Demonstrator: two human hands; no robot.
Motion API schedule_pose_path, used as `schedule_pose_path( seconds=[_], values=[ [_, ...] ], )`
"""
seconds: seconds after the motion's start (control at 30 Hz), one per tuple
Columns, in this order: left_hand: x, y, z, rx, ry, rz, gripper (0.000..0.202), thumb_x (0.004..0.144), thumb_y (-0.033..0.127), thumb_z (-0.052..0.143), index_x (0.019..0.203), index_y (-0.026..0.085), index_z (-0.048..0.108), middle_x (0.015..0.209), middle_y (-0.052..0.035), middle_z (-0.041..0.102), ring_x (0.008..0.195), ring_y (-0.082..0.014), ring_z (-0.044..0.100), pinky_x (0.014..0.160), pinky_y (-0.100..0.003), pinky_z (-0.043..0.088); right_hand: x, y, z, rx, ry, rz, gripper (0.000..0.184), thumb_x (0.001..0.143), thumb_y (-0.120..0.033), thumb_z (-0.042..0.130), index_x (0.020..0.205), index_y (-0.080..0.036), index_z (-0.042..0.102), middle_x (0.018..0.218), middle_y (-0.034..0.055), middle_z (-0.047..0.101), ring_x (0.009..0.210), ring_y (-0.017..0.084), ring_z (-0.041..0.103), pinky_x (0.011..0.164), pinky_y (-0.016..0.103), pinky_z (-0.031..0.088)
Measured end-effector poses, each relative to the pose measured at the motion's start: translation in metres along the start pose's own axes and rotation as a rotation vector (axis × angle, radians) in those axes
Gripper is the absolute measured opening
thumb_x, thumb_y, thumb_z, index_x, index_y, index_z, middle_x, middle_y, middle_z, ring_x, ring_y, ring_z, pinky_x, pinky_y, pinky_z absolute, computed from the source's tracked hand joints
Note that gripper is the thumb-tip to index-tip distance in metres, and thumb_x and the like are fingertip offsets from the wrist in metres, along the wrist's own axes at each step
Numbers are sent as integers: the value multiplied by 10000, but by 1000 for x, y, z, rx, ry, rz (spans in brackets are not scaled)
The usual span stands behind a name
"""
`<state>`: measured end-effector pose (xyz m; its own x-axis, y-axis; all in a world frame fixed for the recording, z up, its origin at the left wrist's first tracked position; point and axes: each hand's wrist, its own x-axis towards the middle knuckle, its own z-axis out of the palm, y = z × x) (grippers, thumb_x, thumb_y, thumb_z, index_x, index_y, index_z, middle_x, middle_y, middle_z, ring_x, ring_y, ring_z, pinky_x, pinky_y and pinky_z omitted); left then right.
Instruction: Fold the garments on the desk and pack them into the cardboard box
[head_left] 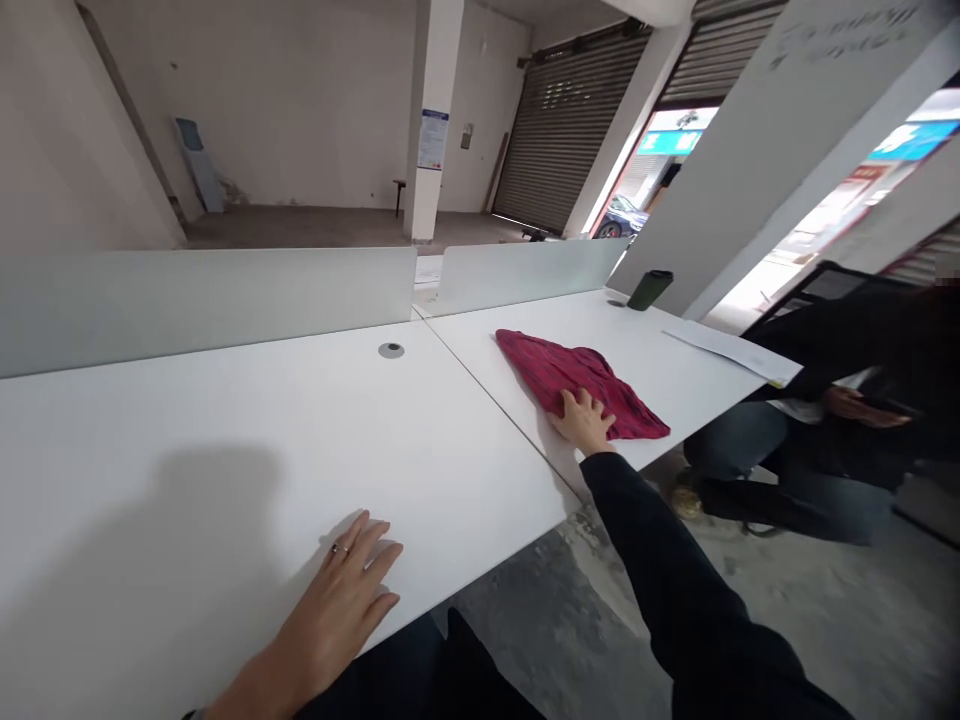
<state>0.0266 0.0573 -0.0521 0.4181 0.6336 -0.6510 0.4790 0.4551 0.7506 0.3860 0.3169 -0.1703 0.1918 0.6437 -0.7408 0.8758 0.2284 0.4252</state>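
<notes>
A dark red patterned piece of cloth (574, 380), which looks like a folded garment, lies on the right part of the white table (480, 520). My right hand (583, 420) rests on its near edge, the fingers apart and slightly bent over the fabric; no fold shows pinched between them. My left hand (341, 590), with a ring on one finger, lies on the left part of the table near the front edge. Its fingers are spread and it holds nothing.
A frosted divider (225, 300) runs along the table's back edge. Toward the far right stand a dark green cup (649, 290) and some white papers (731, 350). A seated person (817, 440) in dark clothes is at the right. A round cable hole (391, 350) sits in the tabletop.
</notes>
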Motion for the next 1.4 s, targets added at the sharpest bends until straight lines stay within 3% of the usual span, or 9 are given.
schedule_pose_path(
  seconds=[0.2, 0.5, 0.67, 0.87, 1.0, 1.1, 1.2, 1.27, 1.4],
  values=[
    [25, 24, 5, -142, -83, 13, 368, 967, 294, 457, 1318, 270, 565, 1460, -75, 498, 1438, -289, 335, 1088, -463, 457, -17, 8, -6, 19, -168, -78, 371, 900, -169, 448, 1215, -83, 625, 1127, 223, 652, 980, 286, 640, 827, 353, 451],
    [68, 69, 23, -153, -96, 127, 528, 887, 235, 605, 1395, 206, 465, 1505, -139, 416, 1467, -350, 240, 1111, -532, 402, -153, -49, -33, 732, -355, -382, 327, 879, -337, 541, 1084, -129, 687, 1014, 119, 723, 889, 221, 678, 804, 323, 512],
    [83, 87, 38, -20, -126, 117, 304, 898, 99, 504, 1173, 188, 600, 1176, -109, 617, 1205, -307, 530, 1024, -570, 425, -153, -6, -31, 479, -28, -100, 365, 792, -291, 618, 1133, -163, 647, 1215, 171, 624, 1085, 294, 595, 953, 464, 460],
    [59, 73, -4, -286, -243, 22, 260, 904, 91, 415, 957, 201, 645, 1007, -60, 633, 958, -219, 581, 876, -392, 499, -168, 9, -47, 697, -138, -67, 198, 795, -265, 521, 929, -168, 630, 848, 70, 667, 741, 199, 623, 728, 335, 510],
    [47, 65, -31, -861, -301, -231, 433, 915, 502, 495, 1281, 282, 568, 1335, -77, 571, 1202, -245, 555, 980, -397, 479, -211, -48, -90, 833, 6, -442, 141, 888, -202, 500, 888, -198, 641, 913, 76, 651, 855, 179, 619, 753, 287, 506],
    [52, 64, -32, -1277, -154, -507, 659, 896, 637, 423, 1425, 244, 440, 1424, -118, 526, 1285, -261, 523, 1039, -411, 452, -238, -95, -110, 847, -142, -967, 238, 945, -161, 430, 966, -213, 661, 954, 88, 657, 882, 167, 616, 776, 274, 509],
    [51, 62, -24, -1295, 5, -620, 669, 847, 536, 585, 1415, 208, 457, 1387, -113, 569, 1310, -268, 506, 1130, -425, 368, -250, -119, -113, 903, -368, -1282, 247, 978, -197, 420, 1018, -213, 662, 910, 73, 674, 810, 151, 624, 768, 264, 514],
    [43, 60, -20, -1209, 24, -572, 631, 841, 474, 611, 1394, 199, 479, 1406, -107, 556, 1348, -264, 467, 1163, -426, 326, -250, -116, -110, 1031, -423, -1209, 190, 971, -233, 479, 991, -203, 665, 851, 52, 684, 754, 131, 631, 718, 227, 515],
    [21, 65, -19, -1086, -13, -575, 600, 852, 533, 559, 1354, 208, 516, 1453, -106, 510, 1389, -266, 419, 1192, -445, 278, -240, -82, -94, 1122, -159, -486, 142, 946, -267, 535, 920, -196, 655, 801, 34, 682, 718, 127, 639, 672, 223, 518]
  ],
)
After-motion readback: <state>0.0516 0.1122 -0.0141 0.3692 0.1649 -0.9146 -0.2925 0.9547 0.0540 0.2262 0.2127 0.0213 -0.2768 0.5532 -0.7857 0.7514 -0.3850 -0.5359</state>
